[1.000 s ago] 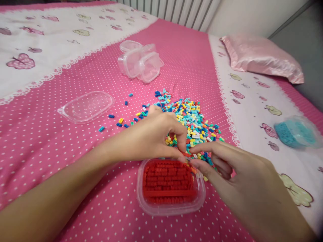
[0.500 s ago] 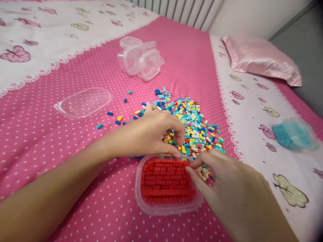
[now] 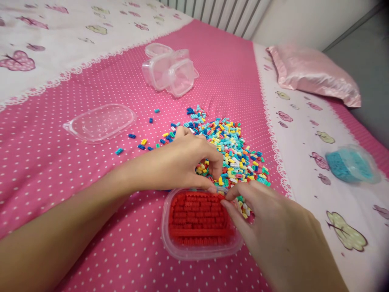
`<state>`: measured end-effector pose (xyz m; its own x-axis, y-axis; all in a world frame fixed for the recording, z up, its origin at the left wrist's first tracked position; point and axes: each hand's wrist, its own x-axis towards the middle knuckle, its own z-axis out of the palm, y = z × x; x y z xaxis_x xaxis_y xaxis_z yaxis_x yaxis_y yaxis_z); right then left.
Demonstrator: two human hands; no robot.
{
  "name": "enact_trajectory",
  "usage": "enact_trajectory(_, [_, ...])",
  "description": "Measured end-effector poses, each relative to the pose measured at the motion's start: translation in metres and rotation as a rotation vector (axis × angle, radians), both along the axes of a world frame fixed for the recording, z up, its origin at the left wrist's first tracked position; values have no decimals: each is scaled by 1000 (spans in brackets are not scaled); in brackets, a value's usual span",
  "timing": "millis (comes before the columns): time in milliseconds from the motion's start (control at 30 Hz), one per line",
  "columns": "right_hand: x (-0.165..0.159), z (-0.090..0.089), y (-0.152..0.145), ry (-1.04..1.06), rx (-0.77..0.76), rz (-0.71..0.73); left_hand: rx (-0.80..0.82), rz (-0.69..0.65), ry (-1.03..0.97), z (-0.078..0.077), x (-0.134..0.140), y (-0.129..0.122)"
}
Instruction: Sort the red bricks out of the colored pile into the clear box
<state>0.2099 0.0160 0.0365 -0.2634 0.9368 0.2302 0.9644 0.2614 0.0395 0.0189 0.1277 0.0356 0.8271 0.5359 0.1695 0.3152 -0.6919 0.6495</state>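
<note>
A clear plastic container (image 3: 165, 243) stands on the bed close to me, packed with red toy bricks (image 3: 197, 215) in tidy rows. My left hand (image 3: 194, 156) reaches across to its far side. The thumb rests on the far rim and the curled fingers come down just behind it, partly over the loose bricks. At the container's right far corner, my right hand (image 3: 261, 215) pinches a small red brick (image 3: 222, 196) between thumb and forefinger, mostly hidden by the fingertips. Beyond both hands spreads a heap of mixed-colour toy bricks (image 3: 232, 150).
A clear lid (image 3: 103, 121) lies to the left, near a few stray bricks (image 3: 142, 142). Clear tubs (image 3: 170, 71) are piled farther back. On the right are a container of turquoise bricks (image 3: 349, 162) and a pink pillow (image 3: 316, 73). White bars (image 3: 212, 16) line the bed's far end.
My right fingertips have shifted slightly left and up along the container's far right corner. The left hand has stayed almost still on the rim.
</note>
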Motion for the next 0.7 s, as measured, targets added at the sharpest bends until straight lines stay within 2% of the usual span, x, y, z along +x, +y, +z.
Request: enact_trajectory(700, [7,-3,2,24,-31,36,7,11,4,1,1,-1])
